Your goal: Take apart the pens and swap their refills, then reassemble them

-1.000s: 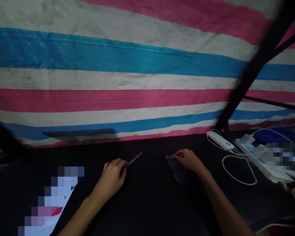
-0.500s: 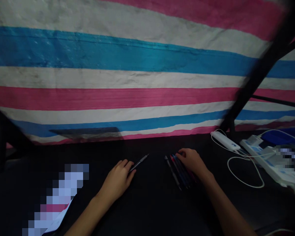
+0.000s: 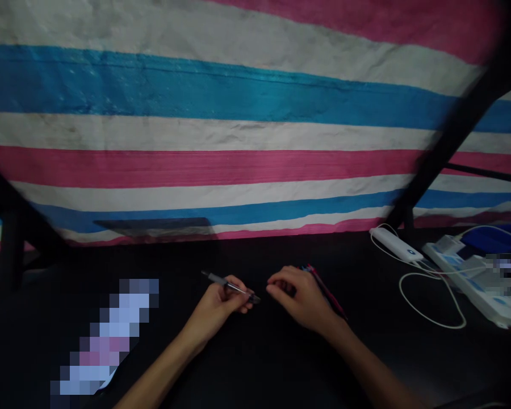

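My left hand (image 3: 227, 300) is closed around a pen (image 3: 235, 287) with a clear barrel and a grey grip. The pen lies slantwise across the fingers, its grip end up to the left and its dark end down to the right. To the right, my right hand (image 3: 300, 295) is curved over the dark tabletop, thumb and fingers apart, and no object shows between them. Several pens, a pink-red pen (image 3: 326, 289) among them, lie beside and partly behind that hand, which hides most of them.
A white power strip (image 3: 472, 284) with plugs and a white device (image 3: 396, 244) with looping cable are at the right. A blue object (image 3: 498, 237) sits behind them. At the left lies a blurred-out bright screen (image 3: 111, 335). Black frame bars and a striped sheet (image 3: 255, 165) stand behind.
My left hand has lifted the pen and turned it, so its grip now points up-left. My right hand has moved left from the right edge of the pens and covers most of them.
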`<state>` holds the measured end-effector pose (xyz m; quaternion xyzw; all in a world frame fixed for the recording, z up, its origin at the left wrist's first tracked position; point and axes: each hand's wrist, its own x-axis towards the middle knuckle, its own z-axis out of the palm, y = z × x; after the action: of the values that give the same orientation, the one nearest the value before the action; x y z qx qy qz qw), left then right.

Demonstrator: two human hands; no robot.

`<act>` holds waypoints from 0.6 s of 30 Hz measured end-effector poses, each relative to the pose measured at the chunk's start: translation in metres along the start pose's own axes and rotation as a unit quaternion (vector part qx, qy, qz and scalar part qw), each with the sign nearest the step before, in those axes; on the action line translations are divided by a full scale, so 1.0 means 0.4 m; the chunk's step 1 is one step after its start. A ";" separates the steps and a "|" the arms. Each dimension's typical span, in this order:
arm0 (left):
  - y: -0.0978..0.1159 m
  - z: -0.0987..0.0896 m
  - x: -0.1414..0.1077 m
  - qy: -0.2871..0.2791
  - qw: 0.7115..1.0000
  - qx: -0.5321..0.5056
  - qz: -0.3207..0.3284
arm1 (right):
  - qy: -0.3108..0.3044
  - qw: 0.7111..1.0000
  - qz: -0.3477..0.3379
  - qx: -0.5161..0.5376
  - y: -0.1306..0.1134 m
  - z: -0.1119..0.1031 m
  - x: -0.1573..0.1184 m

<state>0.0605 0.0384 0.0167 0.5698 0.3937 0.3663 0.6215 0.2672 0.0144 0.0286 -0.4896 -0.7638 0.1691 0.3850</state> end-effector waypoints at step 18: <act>0.031 -0.061 -0.005 0.091 0.990 0.080 0.073 | -0.004 0.971 0.121 0.205 0.025 0.011 0.006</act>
<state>0.0375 0.0477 0.0282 0.6093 0.4342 0.4285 0.5066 0.2694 0.0215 0.0203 -0.4884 -0.6498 0.3692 0.4505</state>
